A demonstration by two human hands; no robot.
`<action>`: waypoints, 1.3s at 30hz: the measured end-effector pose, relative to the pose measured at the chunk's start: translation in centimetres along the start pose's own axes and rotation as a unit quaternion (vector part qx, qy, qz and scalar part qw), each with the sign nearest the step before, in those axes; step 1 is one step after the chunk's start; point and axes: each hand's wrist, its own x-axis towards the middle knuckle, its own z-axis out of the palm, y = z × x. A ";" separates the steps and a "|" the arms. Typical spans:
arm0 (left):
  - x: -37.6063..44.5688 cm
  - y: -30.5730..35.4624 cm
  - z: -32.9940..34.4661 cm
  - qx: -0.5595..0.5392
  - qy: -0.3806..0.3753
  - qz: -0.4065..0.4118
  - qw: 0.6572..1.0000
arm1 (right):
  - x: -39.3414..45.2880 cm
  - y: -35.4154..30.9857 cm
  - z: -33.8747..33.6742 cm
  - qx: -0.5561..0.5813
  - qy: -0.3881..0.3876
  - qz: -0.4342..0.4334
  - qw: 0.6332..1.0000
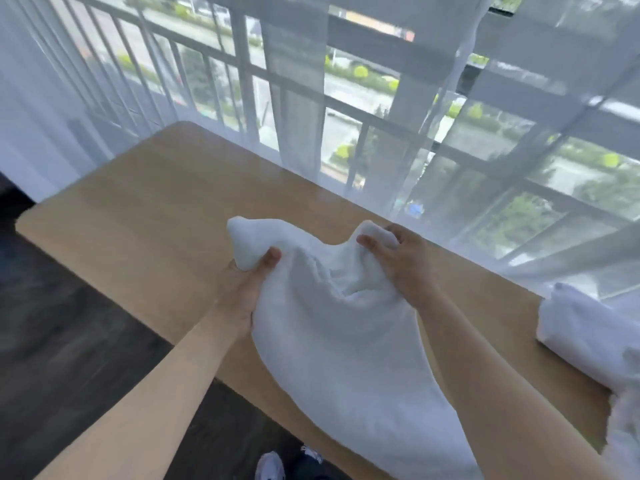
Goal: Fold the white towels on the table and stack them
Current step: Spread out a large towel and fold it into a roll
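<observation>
A soft white terry towel (pixel 332 317) is hanging in the air over the near edge of the tabletop (pixel 145 199), bunched and rumpled rather than flat. Its upper edge is being held up at two peaks, and the cloth is sagging in a creased fold between them. Its long axis is running from those peaks down toward the near right, where the lower end is draping past the near edge of the tabletop and out of view.

The left hand (pixel 246 285) is gripping the towel's left peak, thumb curled over the front of the cloth and a rounded corner poking up above the fist. The right hand (pixel 398 261) is pinching the right peak, fingers curled into the fabric with the thumb on the near side. Both bare forearms are reaching in from the near side.

The tabletop is smooth, pale wood with rounded corners, and its left half and far left corner are lying bare and open. A second white towel (pixel 588 334) is sitting at the right end of the tabletop, loosely folded into a thick block, well apart from the held towel; its far end is blurred and running out of view.

A sheer white curtain (pixel 450 150) is hanging just beyond the far edge of the tabletop, with a grey railing (pixel 242 81) showing through it. Dark wood flooring (pixel 69 323) is lying off the left and near edges, and a pale shoe (pixel 270 465) is showing below the near edge.
</observation>
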 end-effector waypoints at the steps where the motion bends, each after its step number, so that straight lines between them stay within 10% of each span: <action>1: 0.3 0.2 -0.4 0.005 0.022 0.005 1.000 | 0.9 -0.2 0.9 0.000 -0.007 -0.006 1.000; 12: 4.3 1.0 -6.7 0.134 0.204 0.091 0.965 | 7.8 -4.5 11.9 -0.138 -0.045 -0.117 0.983; 16: 7.2 1.1 -11.8 0.138 0.170 0.132 0.967 | 10.3 -5.7 16.7 -0.149 -0.019 -0.148 0.978; 27: 20.8 -0.5 -25.7 -0.074 0.079 -0.220 0.969 | 9.0 -7.0 34.0 -0.302 -0.043 -0.041 0.951; 39: 29.5 4.4 -24.3 -0.097 -0.061 -0.164 0.980 | 7.0 -4.0 37.3 -0.295 -0.139 0.109 0.939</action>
